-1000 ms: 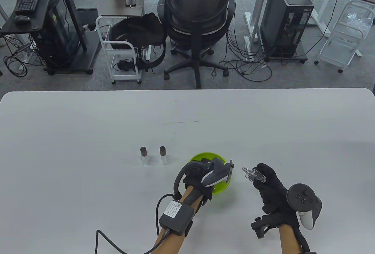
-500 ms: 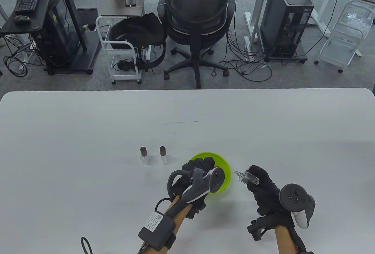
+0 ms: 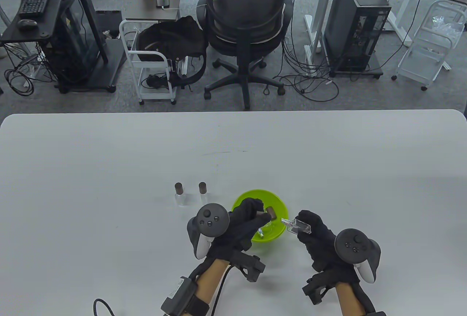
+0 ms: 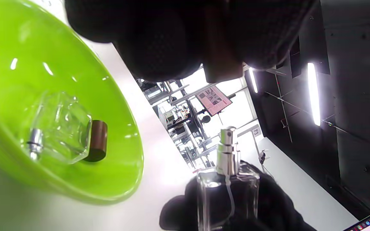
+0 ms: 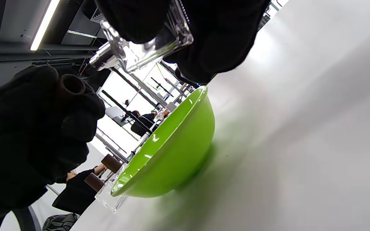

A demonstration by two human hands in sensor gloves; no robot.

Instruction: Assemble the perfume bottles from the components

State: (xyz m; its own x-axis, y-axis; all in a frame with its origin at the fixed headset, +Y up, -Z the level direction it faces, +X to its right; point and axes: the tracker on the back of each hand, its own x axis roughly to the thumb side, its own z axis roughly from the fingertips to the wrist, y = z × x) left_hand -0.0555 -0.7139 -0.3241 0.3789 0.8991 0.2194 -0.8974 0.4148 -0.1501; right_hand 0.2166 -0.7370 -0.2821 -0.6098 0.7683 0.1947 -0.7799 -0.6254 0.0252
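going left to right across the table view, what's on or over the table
capped bottle → second capped bottle → left hand → brown cap it pinches, over the green bowl → clear bottle → right hand gripping it

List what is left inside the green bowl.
In the green bowl lie one clear glass bottle with its silver sprayer on and one brown cap beside it. The left hand covers part of the bowl from above.

White table (image 3: 109, 170). On it we see a green bowl (image 3: 279, 204) near the front edge and, just left of it, two capped bottles (image 3: 178, 193) upright, side by side, apart.
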